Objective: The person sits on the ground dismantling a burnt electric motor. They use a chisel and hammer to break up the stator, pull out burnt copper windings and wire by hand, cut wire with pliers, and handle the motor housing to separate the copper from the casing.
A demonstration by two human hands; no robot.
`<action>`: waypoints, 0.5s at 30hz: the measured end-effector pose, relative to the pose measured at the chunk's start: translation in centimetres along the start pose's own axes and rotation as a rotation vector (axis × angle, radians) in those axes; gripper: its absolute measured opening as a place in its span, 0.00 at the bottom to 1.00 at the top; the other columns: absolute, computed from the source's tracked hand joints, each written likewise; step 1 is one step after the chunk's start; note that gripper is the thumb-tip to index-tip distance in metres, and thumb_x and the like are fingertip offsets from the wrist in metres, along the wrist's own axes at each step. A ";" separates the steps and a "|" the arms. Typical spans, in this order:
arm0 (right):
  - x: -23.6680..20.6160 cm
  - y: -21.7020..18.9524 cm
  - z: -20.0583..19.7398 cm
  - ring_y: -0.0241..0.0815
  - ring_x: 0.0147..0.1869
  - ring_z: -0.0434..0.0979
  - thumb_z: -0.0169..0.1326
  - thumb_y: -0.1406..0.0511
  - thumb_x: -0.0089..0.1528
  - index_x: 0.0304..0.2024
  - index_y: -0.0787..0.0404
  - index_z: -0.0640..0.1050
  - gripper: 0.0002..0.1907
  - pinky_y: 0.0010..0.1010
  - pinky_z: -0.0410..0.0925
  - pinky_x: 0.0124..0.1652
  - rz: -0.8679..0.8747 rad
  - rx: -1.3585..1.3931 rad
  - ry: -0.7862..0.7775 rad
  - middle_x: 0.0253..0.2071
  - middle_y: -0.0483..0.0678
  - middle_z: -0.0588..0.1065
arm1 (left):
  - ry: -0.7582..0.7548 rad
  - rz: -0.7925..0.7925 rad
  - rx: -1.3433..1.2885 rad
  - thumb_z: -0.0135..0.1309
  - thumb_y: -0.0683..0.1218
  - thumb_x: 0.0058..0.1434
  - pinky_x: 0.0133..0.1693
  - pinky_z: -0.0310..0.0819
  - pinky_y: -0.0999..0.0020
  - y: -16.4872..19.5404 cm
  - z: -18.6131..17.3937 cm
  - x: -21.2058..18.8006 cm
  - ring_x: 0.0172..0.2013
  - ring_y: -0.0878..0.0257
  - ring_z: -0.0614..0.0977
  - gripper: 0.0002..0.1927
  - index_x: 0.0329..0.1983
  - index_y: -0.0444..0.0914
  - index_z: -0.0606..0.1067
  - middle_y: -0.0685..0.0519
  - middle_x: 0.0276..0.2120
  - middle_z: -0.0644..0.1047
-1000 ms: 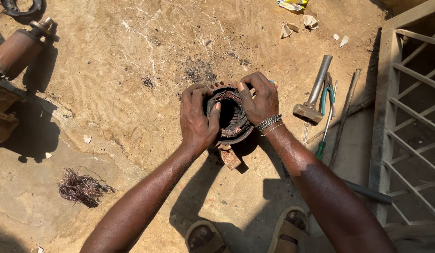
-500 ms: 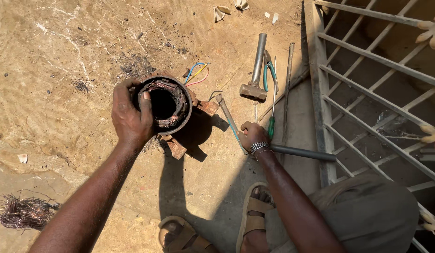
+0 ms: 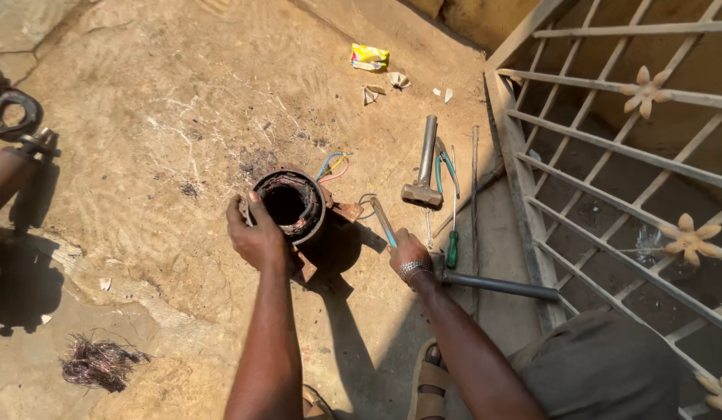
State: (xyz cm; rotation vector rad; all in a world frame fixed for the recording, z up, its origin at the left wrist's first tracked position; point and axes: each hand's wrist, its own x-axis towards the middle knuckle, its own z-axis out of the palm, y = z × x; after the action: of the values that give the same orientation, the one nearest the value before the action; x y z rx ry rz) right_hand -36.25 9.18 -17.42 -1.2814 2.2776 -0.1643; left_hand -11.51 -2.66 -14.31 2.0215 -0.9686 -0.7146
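A rusty round motor housing (image 3: 291, 206) with burnt windings inside stands on the sandy ground. My left hand (image 3: 256, 237) grips its near-left rim. Short coloured wires (image 3: 333, 165) stick out behind it. My right hand (image 3: 409, 253) rests on the ground to the housing's right, its fingers curled over the handle end of a slim blue-handled metal tool (image 3: 380, 218) that points toward the housing. A dark metal pipe (image 3: 501, 285) lies just behind that wrist.
A hammer (image 3: 424, 167), a green-handled screwdriver (image 3: 452, 249) and a thin rod (image 3: 475, 194) lie to the right. A metal gate (image 3: 610, 155) runs along the right side. A copper wire tangle (image 3: 96, 362) lies lower left, rusty machine parts (image 3: 11, 155) far left.
My right hand left the housing, swung right to the tools and now closes on the blue-handled tool. My left hand stays on the rim. The view shifted right.
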 end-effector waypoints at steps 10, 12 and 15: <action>-1.7 -4.3 -6.4 0.53 0.41 0.84 0.49 0.69 0.64 0.61 0.66 0.67 0.22 0.45 0.79 0.40 -0.258 1.215 -0.144 0.44 0.58 0.74 | 0.049 -0.161 -0.189 0.54 0.60 0.65 0.56 0.75 0.49 0.9 -6.4 -0.5 0.56 0.50 0.78 0.26 0.61 0.43 0.75 0.46 0.56 0.75; -2.0 -5.3 -8.5 0.54 0.42 0.85 0.49 0.70 0.65 0.65 0.59 0.61 0.26 0.44 0.80 0.39 -0.472 1.164 -0.133 0.48 0.59 0.75 | 0.050 -0.166 -0.202 0.54 0.59 0.65 0.56 0.75 0.50 0.6 -6.8 -0.8 0.56 0.50 0.78 0.26 0.61 0.43 0.75 0.46 0.56 0.75; -3.2 -7.3 -11.3 0.59 0.42 0.85 0.47 0.71 0.69 0.73 0.55 0.57 0.31 0.44 0.80 0.36 -0.602 1.317 -0.283 0.55 0.61 0.75 | 0.068 -0.161 -0.244 0.54 0.58 0.65 0.57 0.74 0.52 0.2 -7.0 -0.9 0.56 0.51 0.78 0.25 0.61 0.43 0.76 0.46 0.56 0.75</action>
State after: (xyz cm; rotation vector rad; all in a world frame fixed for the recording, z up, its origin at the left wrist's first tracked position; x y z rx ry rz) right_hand -34.86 6.21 -4.00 -1.0176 0.9927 -1.3148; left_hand -6.91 0.72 -10.17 1.9079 -0.6506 -0.8033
